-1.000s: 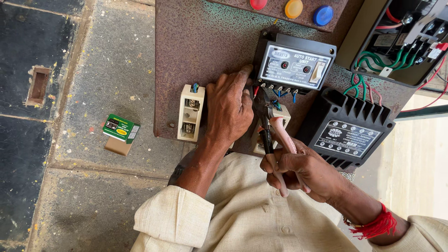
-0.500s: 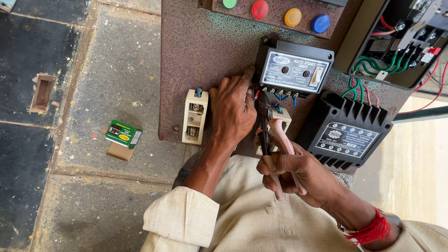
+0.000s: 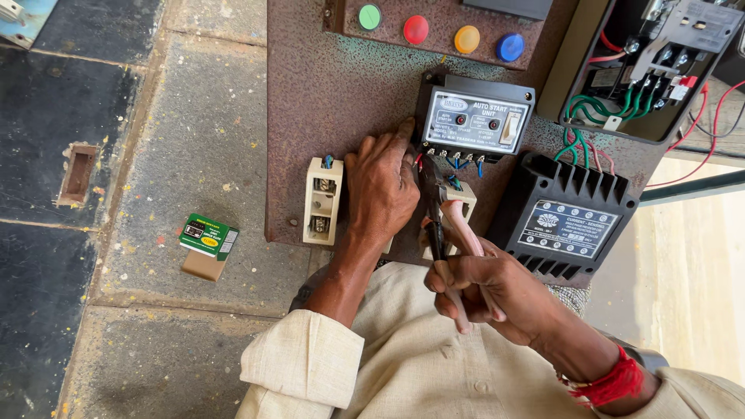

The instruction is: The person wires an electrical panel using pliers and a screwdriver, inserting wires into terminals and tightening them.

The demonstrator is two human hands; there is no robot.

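My left hand (image 3: pixel 380 186) lies flat on a rusty brown metal panel (image 3: pixel 341 85), its fingertips at the lower left corner of a black unit with a grey face (image 3: pixel 479 120). My right hand (image 3: pixel 489 291) grips pliers with pale pink handles (image 3: pixel 446 221); the jaws point up at the coloured wires under that unit. A cream fuse holder (image 3: pixel 323 200) sits just left of my left hand, and a second one (image 3: pixel 464 198) is partly hidden behind the pliers.
A black finned box (image 3: pixel 570 217) is mounted right of the pliers. Green, red, orange and blue round lamps (image 3: pixel 438 32) line the panel's top. An open black box with wiring (image 3: pixel 644 70) stands at the upper right. A small green packet (image 3: pixel 208 237) lies on the stone floor.
The view has shifted so the panel sits lower in frame. Both hands keep their places, the pliers still at the wires.
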